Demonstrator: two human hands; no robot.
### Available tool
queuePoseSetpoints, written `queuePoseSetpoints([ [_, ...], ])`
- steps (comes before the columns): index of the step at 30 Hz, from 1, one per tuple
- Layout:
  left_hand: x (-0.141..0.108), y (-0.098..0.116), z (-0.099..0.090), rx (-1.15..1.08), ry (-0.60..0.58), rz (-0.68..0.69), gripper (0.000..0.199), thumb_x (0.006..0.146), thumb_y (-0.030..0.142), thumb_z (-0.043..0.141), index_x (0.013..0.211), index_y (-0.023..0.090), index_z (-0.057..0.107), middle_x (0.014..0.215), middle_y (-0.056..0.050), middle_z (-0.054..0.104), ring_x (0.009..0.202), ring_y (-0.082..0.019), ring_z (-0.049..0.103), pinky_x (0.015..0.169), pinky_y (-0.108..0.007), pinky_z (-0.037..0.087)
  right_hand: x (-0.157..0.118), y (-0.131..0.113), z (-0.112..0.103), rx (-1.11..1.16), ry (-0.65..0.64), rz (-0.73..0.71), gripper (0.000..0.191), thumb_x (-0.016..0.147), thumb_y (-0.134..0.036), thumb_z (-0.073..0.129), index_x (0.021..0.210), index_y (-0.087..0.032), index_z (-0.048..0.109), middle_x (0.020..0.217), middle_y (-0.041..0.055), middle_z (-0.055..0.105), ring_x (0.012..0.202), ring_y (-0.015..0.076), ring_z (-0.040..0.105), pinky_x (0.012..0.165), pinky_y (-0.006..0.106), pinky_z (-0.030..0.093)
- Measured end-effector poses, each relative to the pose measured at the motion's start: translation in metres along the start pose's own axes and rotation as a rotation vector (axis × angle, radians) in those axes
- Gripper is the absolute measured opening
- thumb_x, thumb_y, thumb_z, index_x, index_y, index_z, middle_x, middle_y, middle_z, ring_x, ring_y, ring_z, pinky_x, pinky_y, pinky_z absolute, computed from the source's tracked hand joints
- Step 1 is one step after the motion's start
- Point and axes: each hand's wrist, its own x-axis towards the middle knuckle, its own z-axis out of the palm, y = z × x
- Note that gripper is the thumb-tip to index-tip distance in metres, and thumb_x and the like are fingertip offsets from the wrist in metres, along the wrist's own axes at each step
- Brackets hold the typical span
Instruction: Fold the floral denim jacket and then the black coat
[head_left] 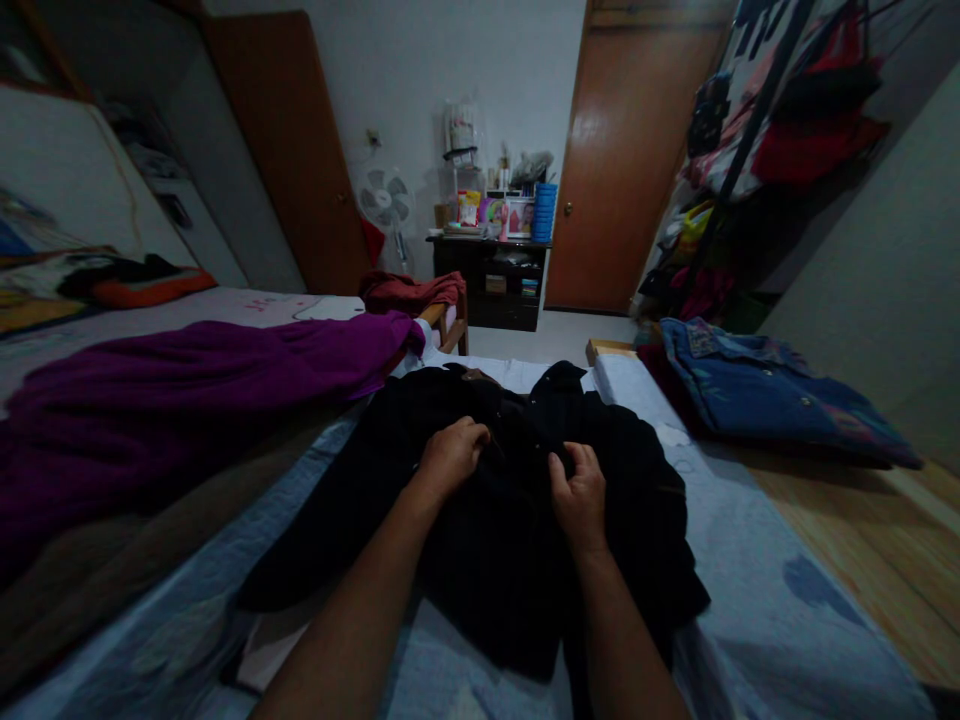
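Observation:
A black jacket (495, 560) lies spread on the bed, its collar toward the far end and its sleeves out to both sides. My left hand (453, 455) is closed on the edge of its front opening, just below the collar. Across from it, my right hand (581, 490) pinches the other front edge between thumb and fingers. Small shiny snaps show near the collar. The cloth inside both grips is partly hidden by my fingers.
Under the jacket is a pale blue bedsheet (757, 560). A purple blanket (202, 380) lies to the left. Folded denim clothing (765, 390) rests at the right on a wooden surface (847, 530). Farther back stand a fan (386, 200), a dark cabinet (487, 285) and a wooden door (622, 160).

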Motion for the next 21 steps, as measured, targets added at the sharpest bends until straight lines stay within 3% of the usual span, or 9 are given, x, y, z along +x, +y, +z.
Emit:
queuePoseSetpoints([
  [2, -0.001, 0.005, -0.009, -0.048, 0.069, 0.048, 0.015, 0.081, 0.013, 0.054, 0.085, 0.023, 0.064, 0.09, -0.001, 0.062, 0.085, -0.016, 0.061, 0.078, -0.026, 0.045, 0.001, 0.0, 0.0, -0.018, 0.016, -0.05, 0.014, 0.085, -0.03, 0.05, 0.09, -0.019, 0.057, 0.09, 0.0063, 0.056, 0.086, 0.0207, 0.057, 0.08, 0.035, 0.047],
  [4, -0.007, 0.011, -0.021, -0.11, 0.212, 0.091, 0.01, 0.082, 0.015, 0.052, 0.083, 0.022, 0.061, 0.09, -0.002, 0.062, 0.089, -0.018, 0.058, 0.084, -0.03, 0.045, 0.001, 0.001, 0.0, -0.016, 0.022, -0.062, 0.011, 0.084, -0.028, 0.05, 0.089, -0.02, 0.056, 0.09, 0.0056, 0.055, 0.085, 0.0204, 0.056, 0.08, 0.035, 0.047],
  [7, -0.024, 0.016, -0.036, -0.217, 0.464, 0.108, 0.008, 0.083, 0.02, 0.05, 0.085, 0.022, 0.058, 0.102, -0.004, 0.063, 0.105, -0.022, 0.053, 0.097, -0.038, 0.04, 0.001, 0.002, 0.001, -0.007, 0.037, -0.04, 0.011, 0.083, -0.027, 0.049, 0.088, -0.02, 0.055, 0.088, 0.0052, 0.056, 0.082, 0.0201, 0.055, 0.077, 0.035, 0.047],
  [9, -0.038, 0.011, -0.041, -0.315, 0.531, 0.092, 0.008, 0.082, 0.021, 0.048, 0.081, 0.022, 0.056, 0.107, -0.005, 0.063, 0.111, -0.023, 0.052, 0.1, -0.039, 0.039, 0.0, 0.003, 0.001, -0.009, 0.039, -0.023, 0.011, 0.083, -0.028, 0.049, 0.087, -0.02, 0.055, 0.087, 0.0053, 0.056, 0.082, 0.0202, 0.055, 0.077, 0.035, 0.047],
  [11, -0.048, 0.002, -0.042, -0.403, 0.45, 0.061, 0.008, 0.077, 0.019, 0.046, 0.073, 0.021, 0.053, 0.101, -0.005, 0.065, 0.105, -0.022, 0.056, 0.095, -0.036, 0.042, 0.0, 0.003, 0.002, -0.014, 0.038, -0.017, 0.011, 0.084, -0.028, 0.048, 0.087, -0.02, 0.055, 0.087, 0.0054, 0.056, 0.082, 0.0203, 0.056, 0.077, 0.035, 0.047],
  [13, -0.052, -0.008, -0.042, -0.411, 0.214, 0.034, 0.01, 0.073, 0.018, 0.045, 0.066, 0.02, 0.053, 0.084, -0.002, 0.065, 0.089, -0.02, 0.061, 0.083, -0.03, 0.046, -0.001, 0.003, 0.002, -0.016, 0.037, -0.016, 0.011, 0.083, -0.027, 0.048, 0.087, -0.02, 0.055, 0.087, 0.0051, 0.056, 0.082, 0.0202, 0.056, 0.078, 0.035, 0.047],
  [16, -0.047, -0.014, -0.044, -0.216, -0.143, -0.008, 0.015, 0.075, 0.021, 0.047, 0.065, 0.02, 0.058, 0.067, 0.001, 0.063, 0.067, -0.017, 0.06, 0.067, -0.026, 0.044, -0.001, 0.002, 0.002, -0.012, 0.038, -0.014, 0.01, 0.082, -0.027, 0.049, 0.087, -0.02, 0.055, 0.086, 0.0046, 0.056, 0.081, 0.02, 0.056, 0.078, 0.035, 0.047],
  [18, -0.035, -0.011, -0.047, -0.042, -0.215, -0.048, 0.02, 0.081, 0.026, 0.048, 0.068, 0.02, 0.062, 0.069, -0.001, 0.065, 0.067, -0.018, 0.061, 0.065, -0.027, 0.043, -0.001, 0.002, 0.002, -0.01, 0.035, -0.009, 0.01, 0.082, -0.027, 0.049, 0.087, -0.02, 0.055, 0.085, 0.0046, 0.056, 0.081, 0.02, 0.056, 0.077, 0.035, 0.047],
  [21, -0.009, -0.002, -0.047, 0.14, -0.138, -0.081, 0.019, 0.085, 0.031, 0.051, 0.092, 0.023, 0.067, 0.086, -0.007, 0.071, 0.08, -0.025, 0.065, 0.071, -0.031, 0.045, 0.0, 0.002, 0.002, -0.01, 0.03, -0.001, 0.011, 0.082, -0.027, 0.05, 0.087, -0.019, 0.055, 0.085, 0.0047, 0.056, 0.08, 0.0198, 0.056, 0.076, 0.034, 0.046],
])
